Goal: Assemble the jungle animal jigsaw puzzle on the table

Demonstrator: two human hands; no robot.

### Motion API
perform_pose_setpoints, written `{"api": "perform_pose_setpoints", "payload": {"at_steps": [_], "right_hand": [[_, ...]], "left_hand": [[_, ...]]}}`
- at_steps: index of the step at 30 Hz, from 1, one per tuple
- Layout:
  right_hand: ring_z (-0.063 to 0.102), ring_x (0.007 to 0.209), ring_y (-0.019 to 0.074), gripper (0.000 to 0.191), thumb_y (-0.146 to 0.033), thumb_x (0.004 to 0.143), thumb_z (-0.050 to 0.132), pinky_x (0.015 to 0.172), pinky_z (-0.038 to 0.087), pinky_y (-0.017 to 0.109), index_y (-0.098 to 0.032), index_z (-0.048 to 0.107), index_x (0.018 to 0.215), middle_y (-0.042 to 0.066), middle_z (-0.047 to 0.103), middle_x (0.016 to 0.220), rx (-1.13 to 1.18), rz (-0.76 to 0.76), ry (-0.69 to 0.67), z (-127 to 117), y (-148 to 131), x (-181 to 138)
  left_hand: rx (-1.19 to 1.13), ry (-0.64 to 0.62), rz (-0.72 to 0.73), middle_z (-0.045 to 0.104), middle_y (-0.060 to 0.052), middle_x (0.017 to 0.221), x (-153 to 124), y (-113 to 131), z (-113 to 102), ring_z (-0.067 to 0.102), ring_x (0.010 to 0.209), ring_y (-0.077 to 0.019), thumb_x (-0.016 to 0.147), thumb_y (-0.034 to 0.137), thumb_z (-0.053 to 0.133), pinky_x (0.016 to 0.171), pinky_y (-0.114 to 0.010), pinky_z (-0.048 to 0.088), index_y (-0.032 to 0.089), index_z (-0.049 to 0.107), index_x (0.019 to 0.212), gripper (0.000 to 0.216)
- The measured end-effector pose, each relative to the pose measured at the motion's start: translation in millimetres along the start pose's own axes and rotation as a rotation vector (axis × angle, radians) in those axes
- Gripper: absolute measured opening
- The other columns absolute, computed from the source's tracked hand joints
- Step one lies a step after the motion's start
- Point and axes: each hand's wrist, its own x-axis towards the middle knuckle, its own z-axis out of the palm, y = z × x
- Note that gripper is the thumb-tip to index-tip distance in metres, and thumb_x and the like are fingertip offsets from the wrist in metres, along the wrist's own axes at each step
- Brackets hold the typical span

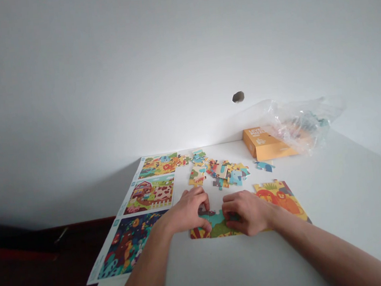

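Puzzle (218, 223) is lying on the worktop (344, 200), six o'clock of loose pieces (236, 177). My left hand (188, 209) is resting, curled, on its nine-o'clock end, my right hand (249, 211) mid-puzzle; grip pinching or not, I cannot tell. Judging it light, stiff card, tabs bendable; favouring edges.

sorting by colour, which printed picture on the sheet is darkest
The bottom picture: mostly dark blue, while the middle picture and top picture are bright.
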Motion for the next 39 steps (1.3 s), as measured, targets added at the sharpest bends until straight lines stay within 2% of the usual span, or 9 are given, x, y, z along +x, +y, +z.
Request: {"api": "perform_pose_setpoints", "payload": {"at_steps": [5,10,14,18,28,36,39], "right_hand": [[0.051,0.069,0.0129,0.008,-0.025,0.077,0.062,0.059,0.03,0.024,-0.02,0.058,0.082,0.0,0.058,0.082,0.008,0.011,-0.01,-0.2,-0.9,1.1],[0.051,0.068,0.0127,0.009,-0.025,0.076,0.063,0.058,0.029,0.024,-0.02,0.057,0.082,0.0,0.058,0.083,-0.003,0.018,-0.012,0.5,-0.6,1.6],[0.05,0.068,0.0124,0.009,-0.025,0.077,0.062,0.058,0.029,0.024,-0.021,0.057,0.082,0.0,0.058,0.083,-0.003,0.015,-0.006,0.3,-1.0,1.7],[0.05,0.068,0.0123,0.009,-0.026,0.077,0.062,0.058,0.028,0.024,-0.021,0.057,0.082,-0.001,0.057,0.083,-0.001,0.019,-0.008,-0.5,-2.2,1.9],[0.05,0.068,0.0122,0.01,-0.027,0.077,0.062,0.058,0.028,0.024,-0.02,0.057,0.082,-0.001,0.057,0.083,-0.006,0.011,-0.022,0.8,-0.6,1.4],[0.051,0.07,0.0124,0.012,-0.031,0.079,0.061,0.059,0.029,0.024,-0.021,0.057,0.084,-0.001,0.057,0.085,-0.03,0.025,-0.044,-1.7,-3.6,0.6],[0.053,0.072,0.0128,0.016,-0.035,0.081,0.063,0.06,0.031,0.024,-0.02,0.058,0.086,0.0,0.058,0.086,-0.036,0.038,-0.061,-4.2,-4.3,1.1]], "left_hand": [[0.015,-0.007,-0.021,0.053,-0.002,0.102,-0.6,-0.1,2.7,0.051,0.098,-0.0242,0.062,0.053,0.081,0.088,-0.036,0.039,0.021,0.058,0.081,0.044],[0.027,0.02,-0.028,0.049,-0.004,0.109,-1.7,-2.6,6.9,0.046,0.112,-0.0291,0.06,0.051,0.083,0.095,-0.041,0.038,0.022,0.058,0.084,0.045],[0.047,0.051,-0.019,0.04,-0.007,0.129,-1.8,-3.3,7.2,0.029,0.132,-0.0349,0.056,0.048,0.086,0.105,-0.048,0.031,0.024,0.06,0.085,0.046],[0.055,0.056,-0.02,0.034,-0.007,0.137,-1.5,-2.1,6.1,0.019,0.139,-0.0363,0.054,0.047,0.088,0.109,-0.051,0.028,0.024,0.061,0.083,0.046],[0.058,0.004,-0.017,0.029,-0.009,0.146,-2.1,0.3,5.9,0.02,0.141,-0.0373,0.057,0.046,0.086,0.108,-0.053,0.029,0.022,0.059,0.085,0.046],[0.062,0.068,0.032,0.038,-0.007,0.137,-1.7,-0.4,5.7,0.025,0.139,-0.0348,0.057,0.048,0.086,0.11,-0.05,0.03,0.024,0.064,0.089,0.046],[0.049,0.07,0.047,0.041,-0.006,0.132,-1.1,-0.4,7.3,0.03,0.136,-0.0337,0.061,0.046,0.084,0.109,-0.048,0.032,0.025,0.066,0.088,0.039]]}}
